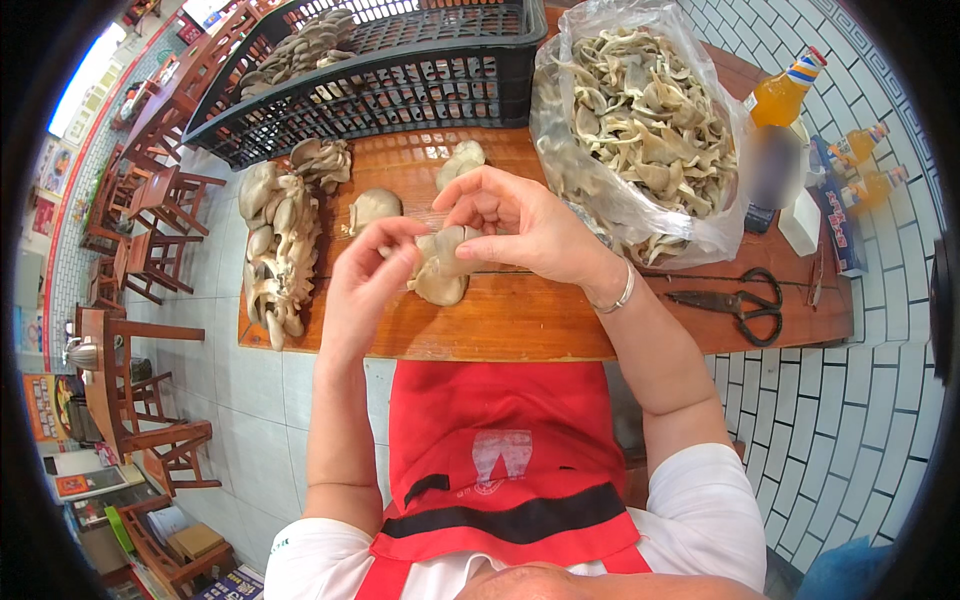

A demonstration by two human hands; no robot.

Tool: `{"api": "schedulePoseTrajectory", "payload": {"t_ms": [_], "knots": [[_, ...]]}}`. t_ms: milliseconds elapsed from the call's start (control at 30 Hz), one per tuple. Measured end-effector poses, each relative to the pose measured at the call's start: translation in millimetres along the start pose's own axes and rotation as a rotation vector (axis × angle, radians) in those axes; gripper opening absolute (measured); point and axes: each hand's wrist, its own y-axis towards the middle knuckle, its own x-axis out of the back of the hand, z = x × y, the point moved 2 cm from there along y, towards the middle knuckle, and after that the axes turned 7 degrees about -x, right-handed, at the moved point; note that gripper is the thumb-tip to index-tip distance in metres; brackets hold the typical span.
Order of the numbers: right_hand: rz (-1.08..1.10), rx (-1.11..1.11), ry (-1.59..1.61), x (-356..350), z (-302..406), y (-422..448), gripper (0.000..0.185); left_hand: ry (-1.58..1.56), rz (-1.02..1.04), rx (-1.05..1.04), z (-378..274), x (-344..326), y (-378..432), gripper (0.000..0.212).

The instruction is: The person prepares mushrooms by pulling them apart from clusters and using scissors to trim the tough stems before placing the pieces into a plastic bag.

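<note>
Over the wooden table (525, 322), my right hand (517, 225) pinches an oyster mushroom piece (452, 251) between thumb and fingers. Close by its left side is my left hand (379, 270), thumb and forefinger near each other; whether they grip part of the mushroom is hard to tell. Directly beneath lies another oyster mushroom cap (441, 289), partly covered by the held piece. Two loose caps rest beyond my hands, a rounded one (375, 208) and a paler one (461, 161). Left of my left hand sits a large oyster mushroom cluster (281, 247), with a smaller clump (322, 163) behind it.
A black plastic crate (367, 97) holding mushroom clusters (307, 49) stands at the back. Right of it, a clear plastic bag (559, 150) bulges with torn mushrooms (652, 112). Scissors (735, 302), a white box (800, 223) and an orange drink bottle (784, 90) are near the tiled wall.
</note>
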Motion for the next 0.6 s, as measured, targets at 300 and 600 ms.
{"api": "schedulePoseTrajectory", "payload": {"t_ms": [300, 600], "knots": [[-0.095, -0.172, 0.234, -4, -11, 4, 0.035, -0.186, 0.045, 0.009, 9, -10, 4, 0.006], [-0.073, -0.177, 0.165, -1, -19, 5, 0.028, -0.148, -0.01, -0.052, 8, -13, 9, 0.008]]}}
